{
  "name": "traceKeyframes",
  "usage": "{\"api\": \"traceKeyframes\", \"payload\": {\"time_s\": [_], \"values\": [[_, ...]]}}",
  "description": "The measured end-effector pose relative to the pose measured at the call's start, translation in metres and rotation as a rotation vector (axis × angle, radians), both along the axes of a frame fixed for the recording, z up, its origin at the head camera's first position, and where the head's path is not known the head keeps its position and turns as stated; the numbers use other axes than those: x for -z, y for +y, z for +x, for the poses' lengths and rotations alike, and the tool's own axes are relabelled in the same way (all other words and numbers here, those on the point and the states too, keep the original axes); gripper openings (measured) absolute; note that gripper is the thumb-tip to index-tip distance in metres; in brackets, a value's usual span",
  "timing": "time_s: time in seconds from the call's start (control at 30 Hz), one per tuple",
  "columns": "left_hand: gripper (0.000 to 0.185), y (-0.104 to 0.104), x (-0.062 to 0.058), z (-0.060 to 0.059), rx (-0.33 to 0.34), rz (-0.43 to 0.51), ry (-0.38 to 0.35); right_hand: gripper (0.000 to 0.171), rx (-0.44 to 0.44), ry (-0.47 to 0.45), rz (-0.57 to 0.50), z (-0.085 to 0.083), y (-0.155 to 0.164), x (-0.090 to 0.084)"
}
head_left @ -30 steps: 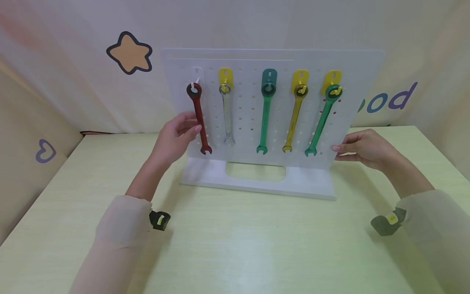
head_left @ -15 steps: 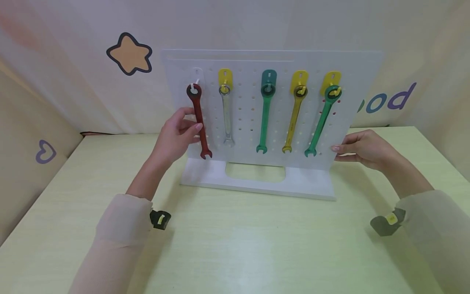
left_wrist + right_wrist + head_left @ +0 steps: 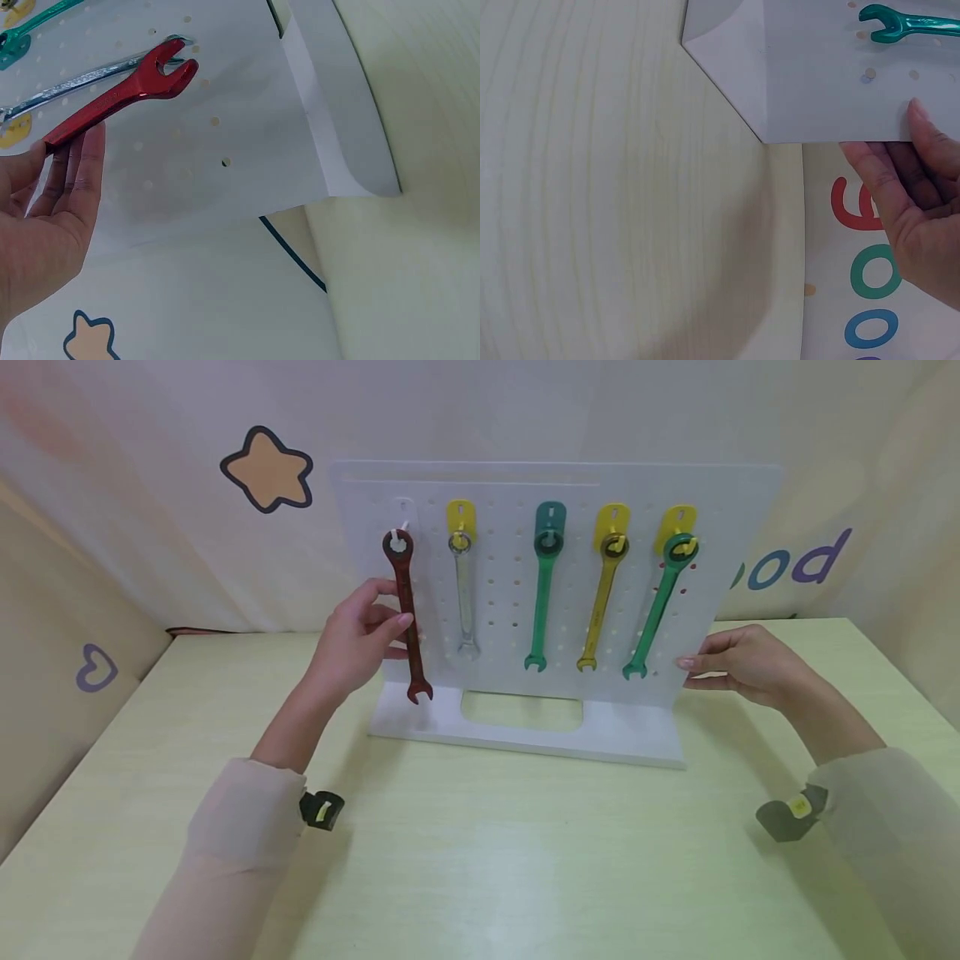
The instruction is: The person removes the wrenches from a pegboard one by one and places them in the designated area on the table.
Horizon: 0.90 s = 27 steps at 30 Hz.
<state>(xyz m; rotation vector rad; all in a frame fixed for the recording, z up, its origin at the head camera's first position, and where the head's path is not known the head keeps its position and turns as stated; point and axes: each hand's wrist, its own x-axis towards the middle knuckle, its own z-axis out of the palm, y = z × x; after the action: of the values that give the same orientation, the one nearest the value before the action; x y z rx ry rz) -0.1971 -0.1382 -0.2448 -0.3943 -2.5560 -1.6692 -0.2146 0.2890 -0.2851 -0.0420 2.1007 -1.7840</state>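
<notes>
Left hand (image 3: 352, 639) pinching red wrench (image 3: 406, 614) shaft left of centre, ring end on white hook, right hand (image 3: 738, 662) clasping white pegboard (image 3: 720, 510) right edge, fingers curled round it

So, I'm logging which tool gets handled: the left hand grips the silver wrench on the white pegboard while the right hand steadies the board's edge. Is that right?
Not quite. The left hand grips the red wrench, not the silver wrench, which hangs untouched beside it. The head view shows this. The right hand does steady the edge of the white pegboard.
</notes>
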Motion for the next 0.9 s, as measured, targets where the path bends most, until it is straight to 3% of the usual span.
{"api": "traceKeyframes", "payload": {"time_s": [0.33, 0.9], "values": [[0.029, 0.001, -0.01, 0.012, 0.052, 0.03, -0.022, 0.012, -0.002, 0.004, -0.02, 0.002, 0.0, -0.001], [0.031, 0.005, -0.03, 0.025, 0.053, 0.067, -0.055, 0.019, 0.013, -0.007, -0.008, 0.002, -0.002, -0.001]]}}
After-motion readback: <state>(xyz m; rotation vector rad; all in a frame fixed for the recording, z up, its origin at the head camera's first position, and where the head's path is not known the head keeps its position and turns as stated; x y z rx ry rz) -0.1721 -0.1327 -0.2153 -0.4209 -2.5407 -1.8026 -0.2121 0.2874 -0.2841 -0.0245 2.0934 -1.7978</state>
